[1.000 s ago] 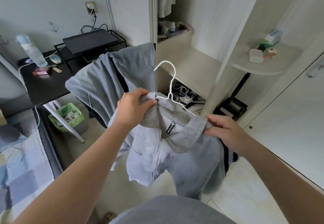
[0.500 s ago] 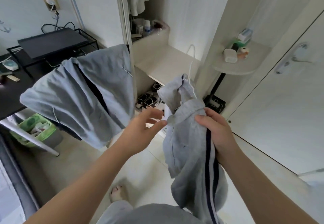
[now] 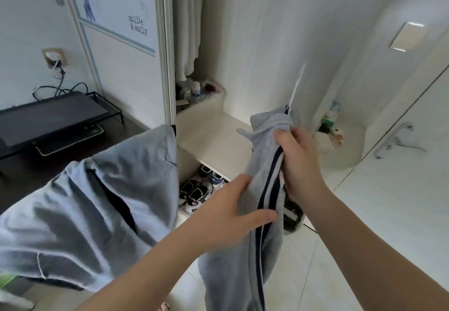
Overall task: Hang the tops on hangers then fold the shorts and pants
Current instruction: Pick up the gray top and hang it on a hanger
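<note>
A grey zip top with a dark side stripe [image 3: 263,189] hangs on a white hanger [image 3: 296,87], whose hook sticks up above the collar. My right hand [image 3: 298,162] grips the bunched shoulder of the top just under the hook. My left hand [image 3: 228,211] touches the top lower down from the left, thumb lying across the fabric. A second grey garment with a dark stripe [image 3: 92,208] is draped to the left, over something hidden beneath it.
An open white wardrobe [image 3: 255,43] faces me, with a shelf [image 3: 213,135], shoes [image 3: 196,189] below it and pale clothes [image 3: 187,23] hanging inside. A black desk with a monitor stand [image 3: 48,116] is left. A door handle [image 3: 398,138] is right.
My right hand has lifted the hanger and top up toward the wardrobe. My left hand let go of the collar, opened, and now touches the top lower down. The view tilted upward.
</note>
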Tool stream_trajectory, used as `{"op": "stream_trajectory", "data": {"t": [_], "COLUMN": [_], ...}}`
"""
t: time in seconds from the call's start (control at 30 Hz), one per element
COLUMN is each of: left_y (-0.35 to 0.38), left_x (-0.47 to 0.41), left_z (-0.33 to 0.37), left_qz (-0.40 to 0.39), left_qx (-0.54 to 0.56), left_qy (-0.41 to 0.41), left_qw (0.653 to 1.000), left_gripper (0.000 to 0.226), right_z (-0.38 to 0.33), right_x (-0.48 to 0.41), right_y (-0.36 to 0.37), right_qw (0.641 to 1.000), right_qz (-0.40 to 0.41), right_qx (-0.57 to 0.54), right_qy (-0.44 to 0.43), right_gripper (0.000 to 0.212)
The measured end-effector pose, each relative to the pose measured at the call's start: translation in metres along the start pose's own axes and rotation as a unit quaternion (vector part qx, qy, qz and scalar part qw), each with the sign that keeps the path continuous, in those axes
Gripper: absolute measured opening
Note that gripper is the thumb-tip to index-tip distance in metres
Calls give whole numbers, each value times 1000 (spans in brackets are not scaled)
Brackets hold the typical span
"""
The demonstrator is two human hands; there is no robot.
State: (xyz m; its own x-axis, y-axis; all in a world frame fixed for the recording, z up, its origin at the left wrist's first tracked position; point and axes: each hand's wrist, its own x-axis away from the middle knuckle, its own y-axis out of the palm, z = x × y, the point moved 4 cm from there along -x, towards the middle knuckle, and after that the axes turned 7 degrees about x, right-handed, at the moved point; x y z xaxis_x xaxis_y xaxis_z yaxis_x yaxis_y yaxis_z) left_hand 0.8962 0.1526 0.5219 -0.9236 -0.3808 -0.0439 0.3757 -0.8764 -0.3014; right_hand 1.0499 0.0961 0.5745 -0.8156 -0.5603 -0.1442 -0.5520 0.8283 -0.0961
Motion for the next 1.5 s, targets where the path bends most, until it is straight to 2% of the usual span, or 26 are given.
{"op": "stream_trajectory", "data": {"t": [0.07, 0.13, 0.3, 0.5, 0.67, 0.77, 1.0, 1.2, 1.33, 1.4, 1.5], "left_y": [-32, -66, -134, -202, -254, -281, -337, -372, -392, -400, -413], "left_x": [-23, -49, -103, -171, -243, -289, -397, -468, -506, -520, -537], "left_z": [7, 12, 26, 56, 86, 101, 159, 211, 242, 257, 279], "left_qz": [15, 38, 84, 175, 217, 246, 276, 302, 321, 331, 342], "left_qx": [-11, -25, -88, -138, -162, -191, -256, -342, -427, -470, -492], "left_qy": [21, 38, 87, 137, 177, 201, 248, 280, 303, 301, 299], "left_qw": [1000, 998, 989, 965, 946, 929, 893, 845, 790, 761, 742], "left_gripper": [40, 38, 52, 46, 38, 37, 22, 14, 12, 16, 18], "right_z": [-18, -34, -65, -112, -158, -183, -256, -325, -366, -384, -407], "right_x": [-31, -62, -138, -228, -314, -368, -481, -561, -602, -618, -639], "right_y": [22, 44, 91, 135, 160, 171, 179, 172, 163, 158, 150], "right_qw": [999, 997, 990, 980, 965, 955, 929, 912, 902, 897, 894], "right_qz": [13, 21, 50, 63, 73, 81, 81, 75, 81, 91, 106], "right_qx": [14, 27, 33, 21, -2, 0, -2, -11, -10, 11, 33], "right_qy": [-35, -70, -129, -187, -253, -286, -362, -403, -424, -432, -434], "right_gripper": [33, 35, 16, 11, 18, 13, 26, 25, 22, 27, 35]}}
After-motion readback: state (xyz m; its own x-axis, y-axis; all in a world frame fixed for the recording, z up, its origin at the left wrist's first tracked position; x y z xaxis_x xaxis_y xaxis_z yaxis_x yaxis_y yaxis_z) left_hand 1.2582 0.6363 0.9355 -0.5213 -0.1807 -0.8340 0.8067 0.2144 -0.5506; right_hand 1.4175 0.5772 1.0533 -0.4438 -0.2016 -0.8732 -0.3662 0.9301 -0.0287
